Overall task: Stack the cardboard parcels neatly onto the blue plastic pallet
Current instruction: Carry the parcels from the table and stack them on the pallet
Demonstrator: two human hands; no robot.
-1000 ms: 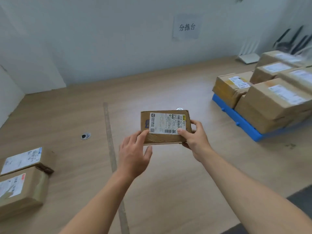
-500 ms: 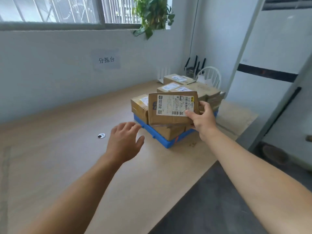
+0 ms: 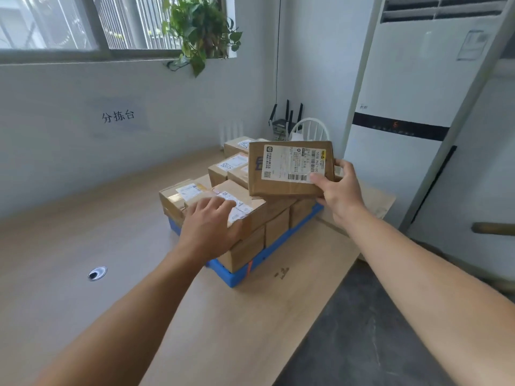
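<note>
**One flat parcel held over a part-filled pallet**

The right hand (image 3: 341,196) grips a flat cardboard parcel (image 3: 281,188) by its right end. The thumb presses on the lower corner of the white shipping label (image 3: 294,165) and the fingers curl round the edge behind. The parcel is up in the air above the far right part of the stack, tipped so that its labelled face looks back at the person. Whether its lower edge touches the boxes beneath, I cannot tell from here.

The left hand (image 3: 207,224) holds nothing. Its fingers are spread and nearly straight, laid palm down on the top of the front box (image 3: 252,211), just beside that box's label.

The blue pallet (image 3: 237,277) sits on the wooden table (image 3: 250,324) near the table's right edge. It carries brown boxes in at least two layers — a lower row whose sides show along the blue rim, and more boxes on top running back toward the wall. Most have white labels facing up.

Beyond the stack stand a black router (image 3: 284,122) with its aerials up and the curved back of a white chair (image 3: 309,130). A tall white air conditioner (image 3: 412,93) fills the right side. A leafy plant (image 3: 200,29) hangs from the window sill, a paper sign (image 3: 118,116) is stuck on the wall, and a small round cable hole (image 3: 97,273) shows in the table to the left — well apart from the pallet.
</note>
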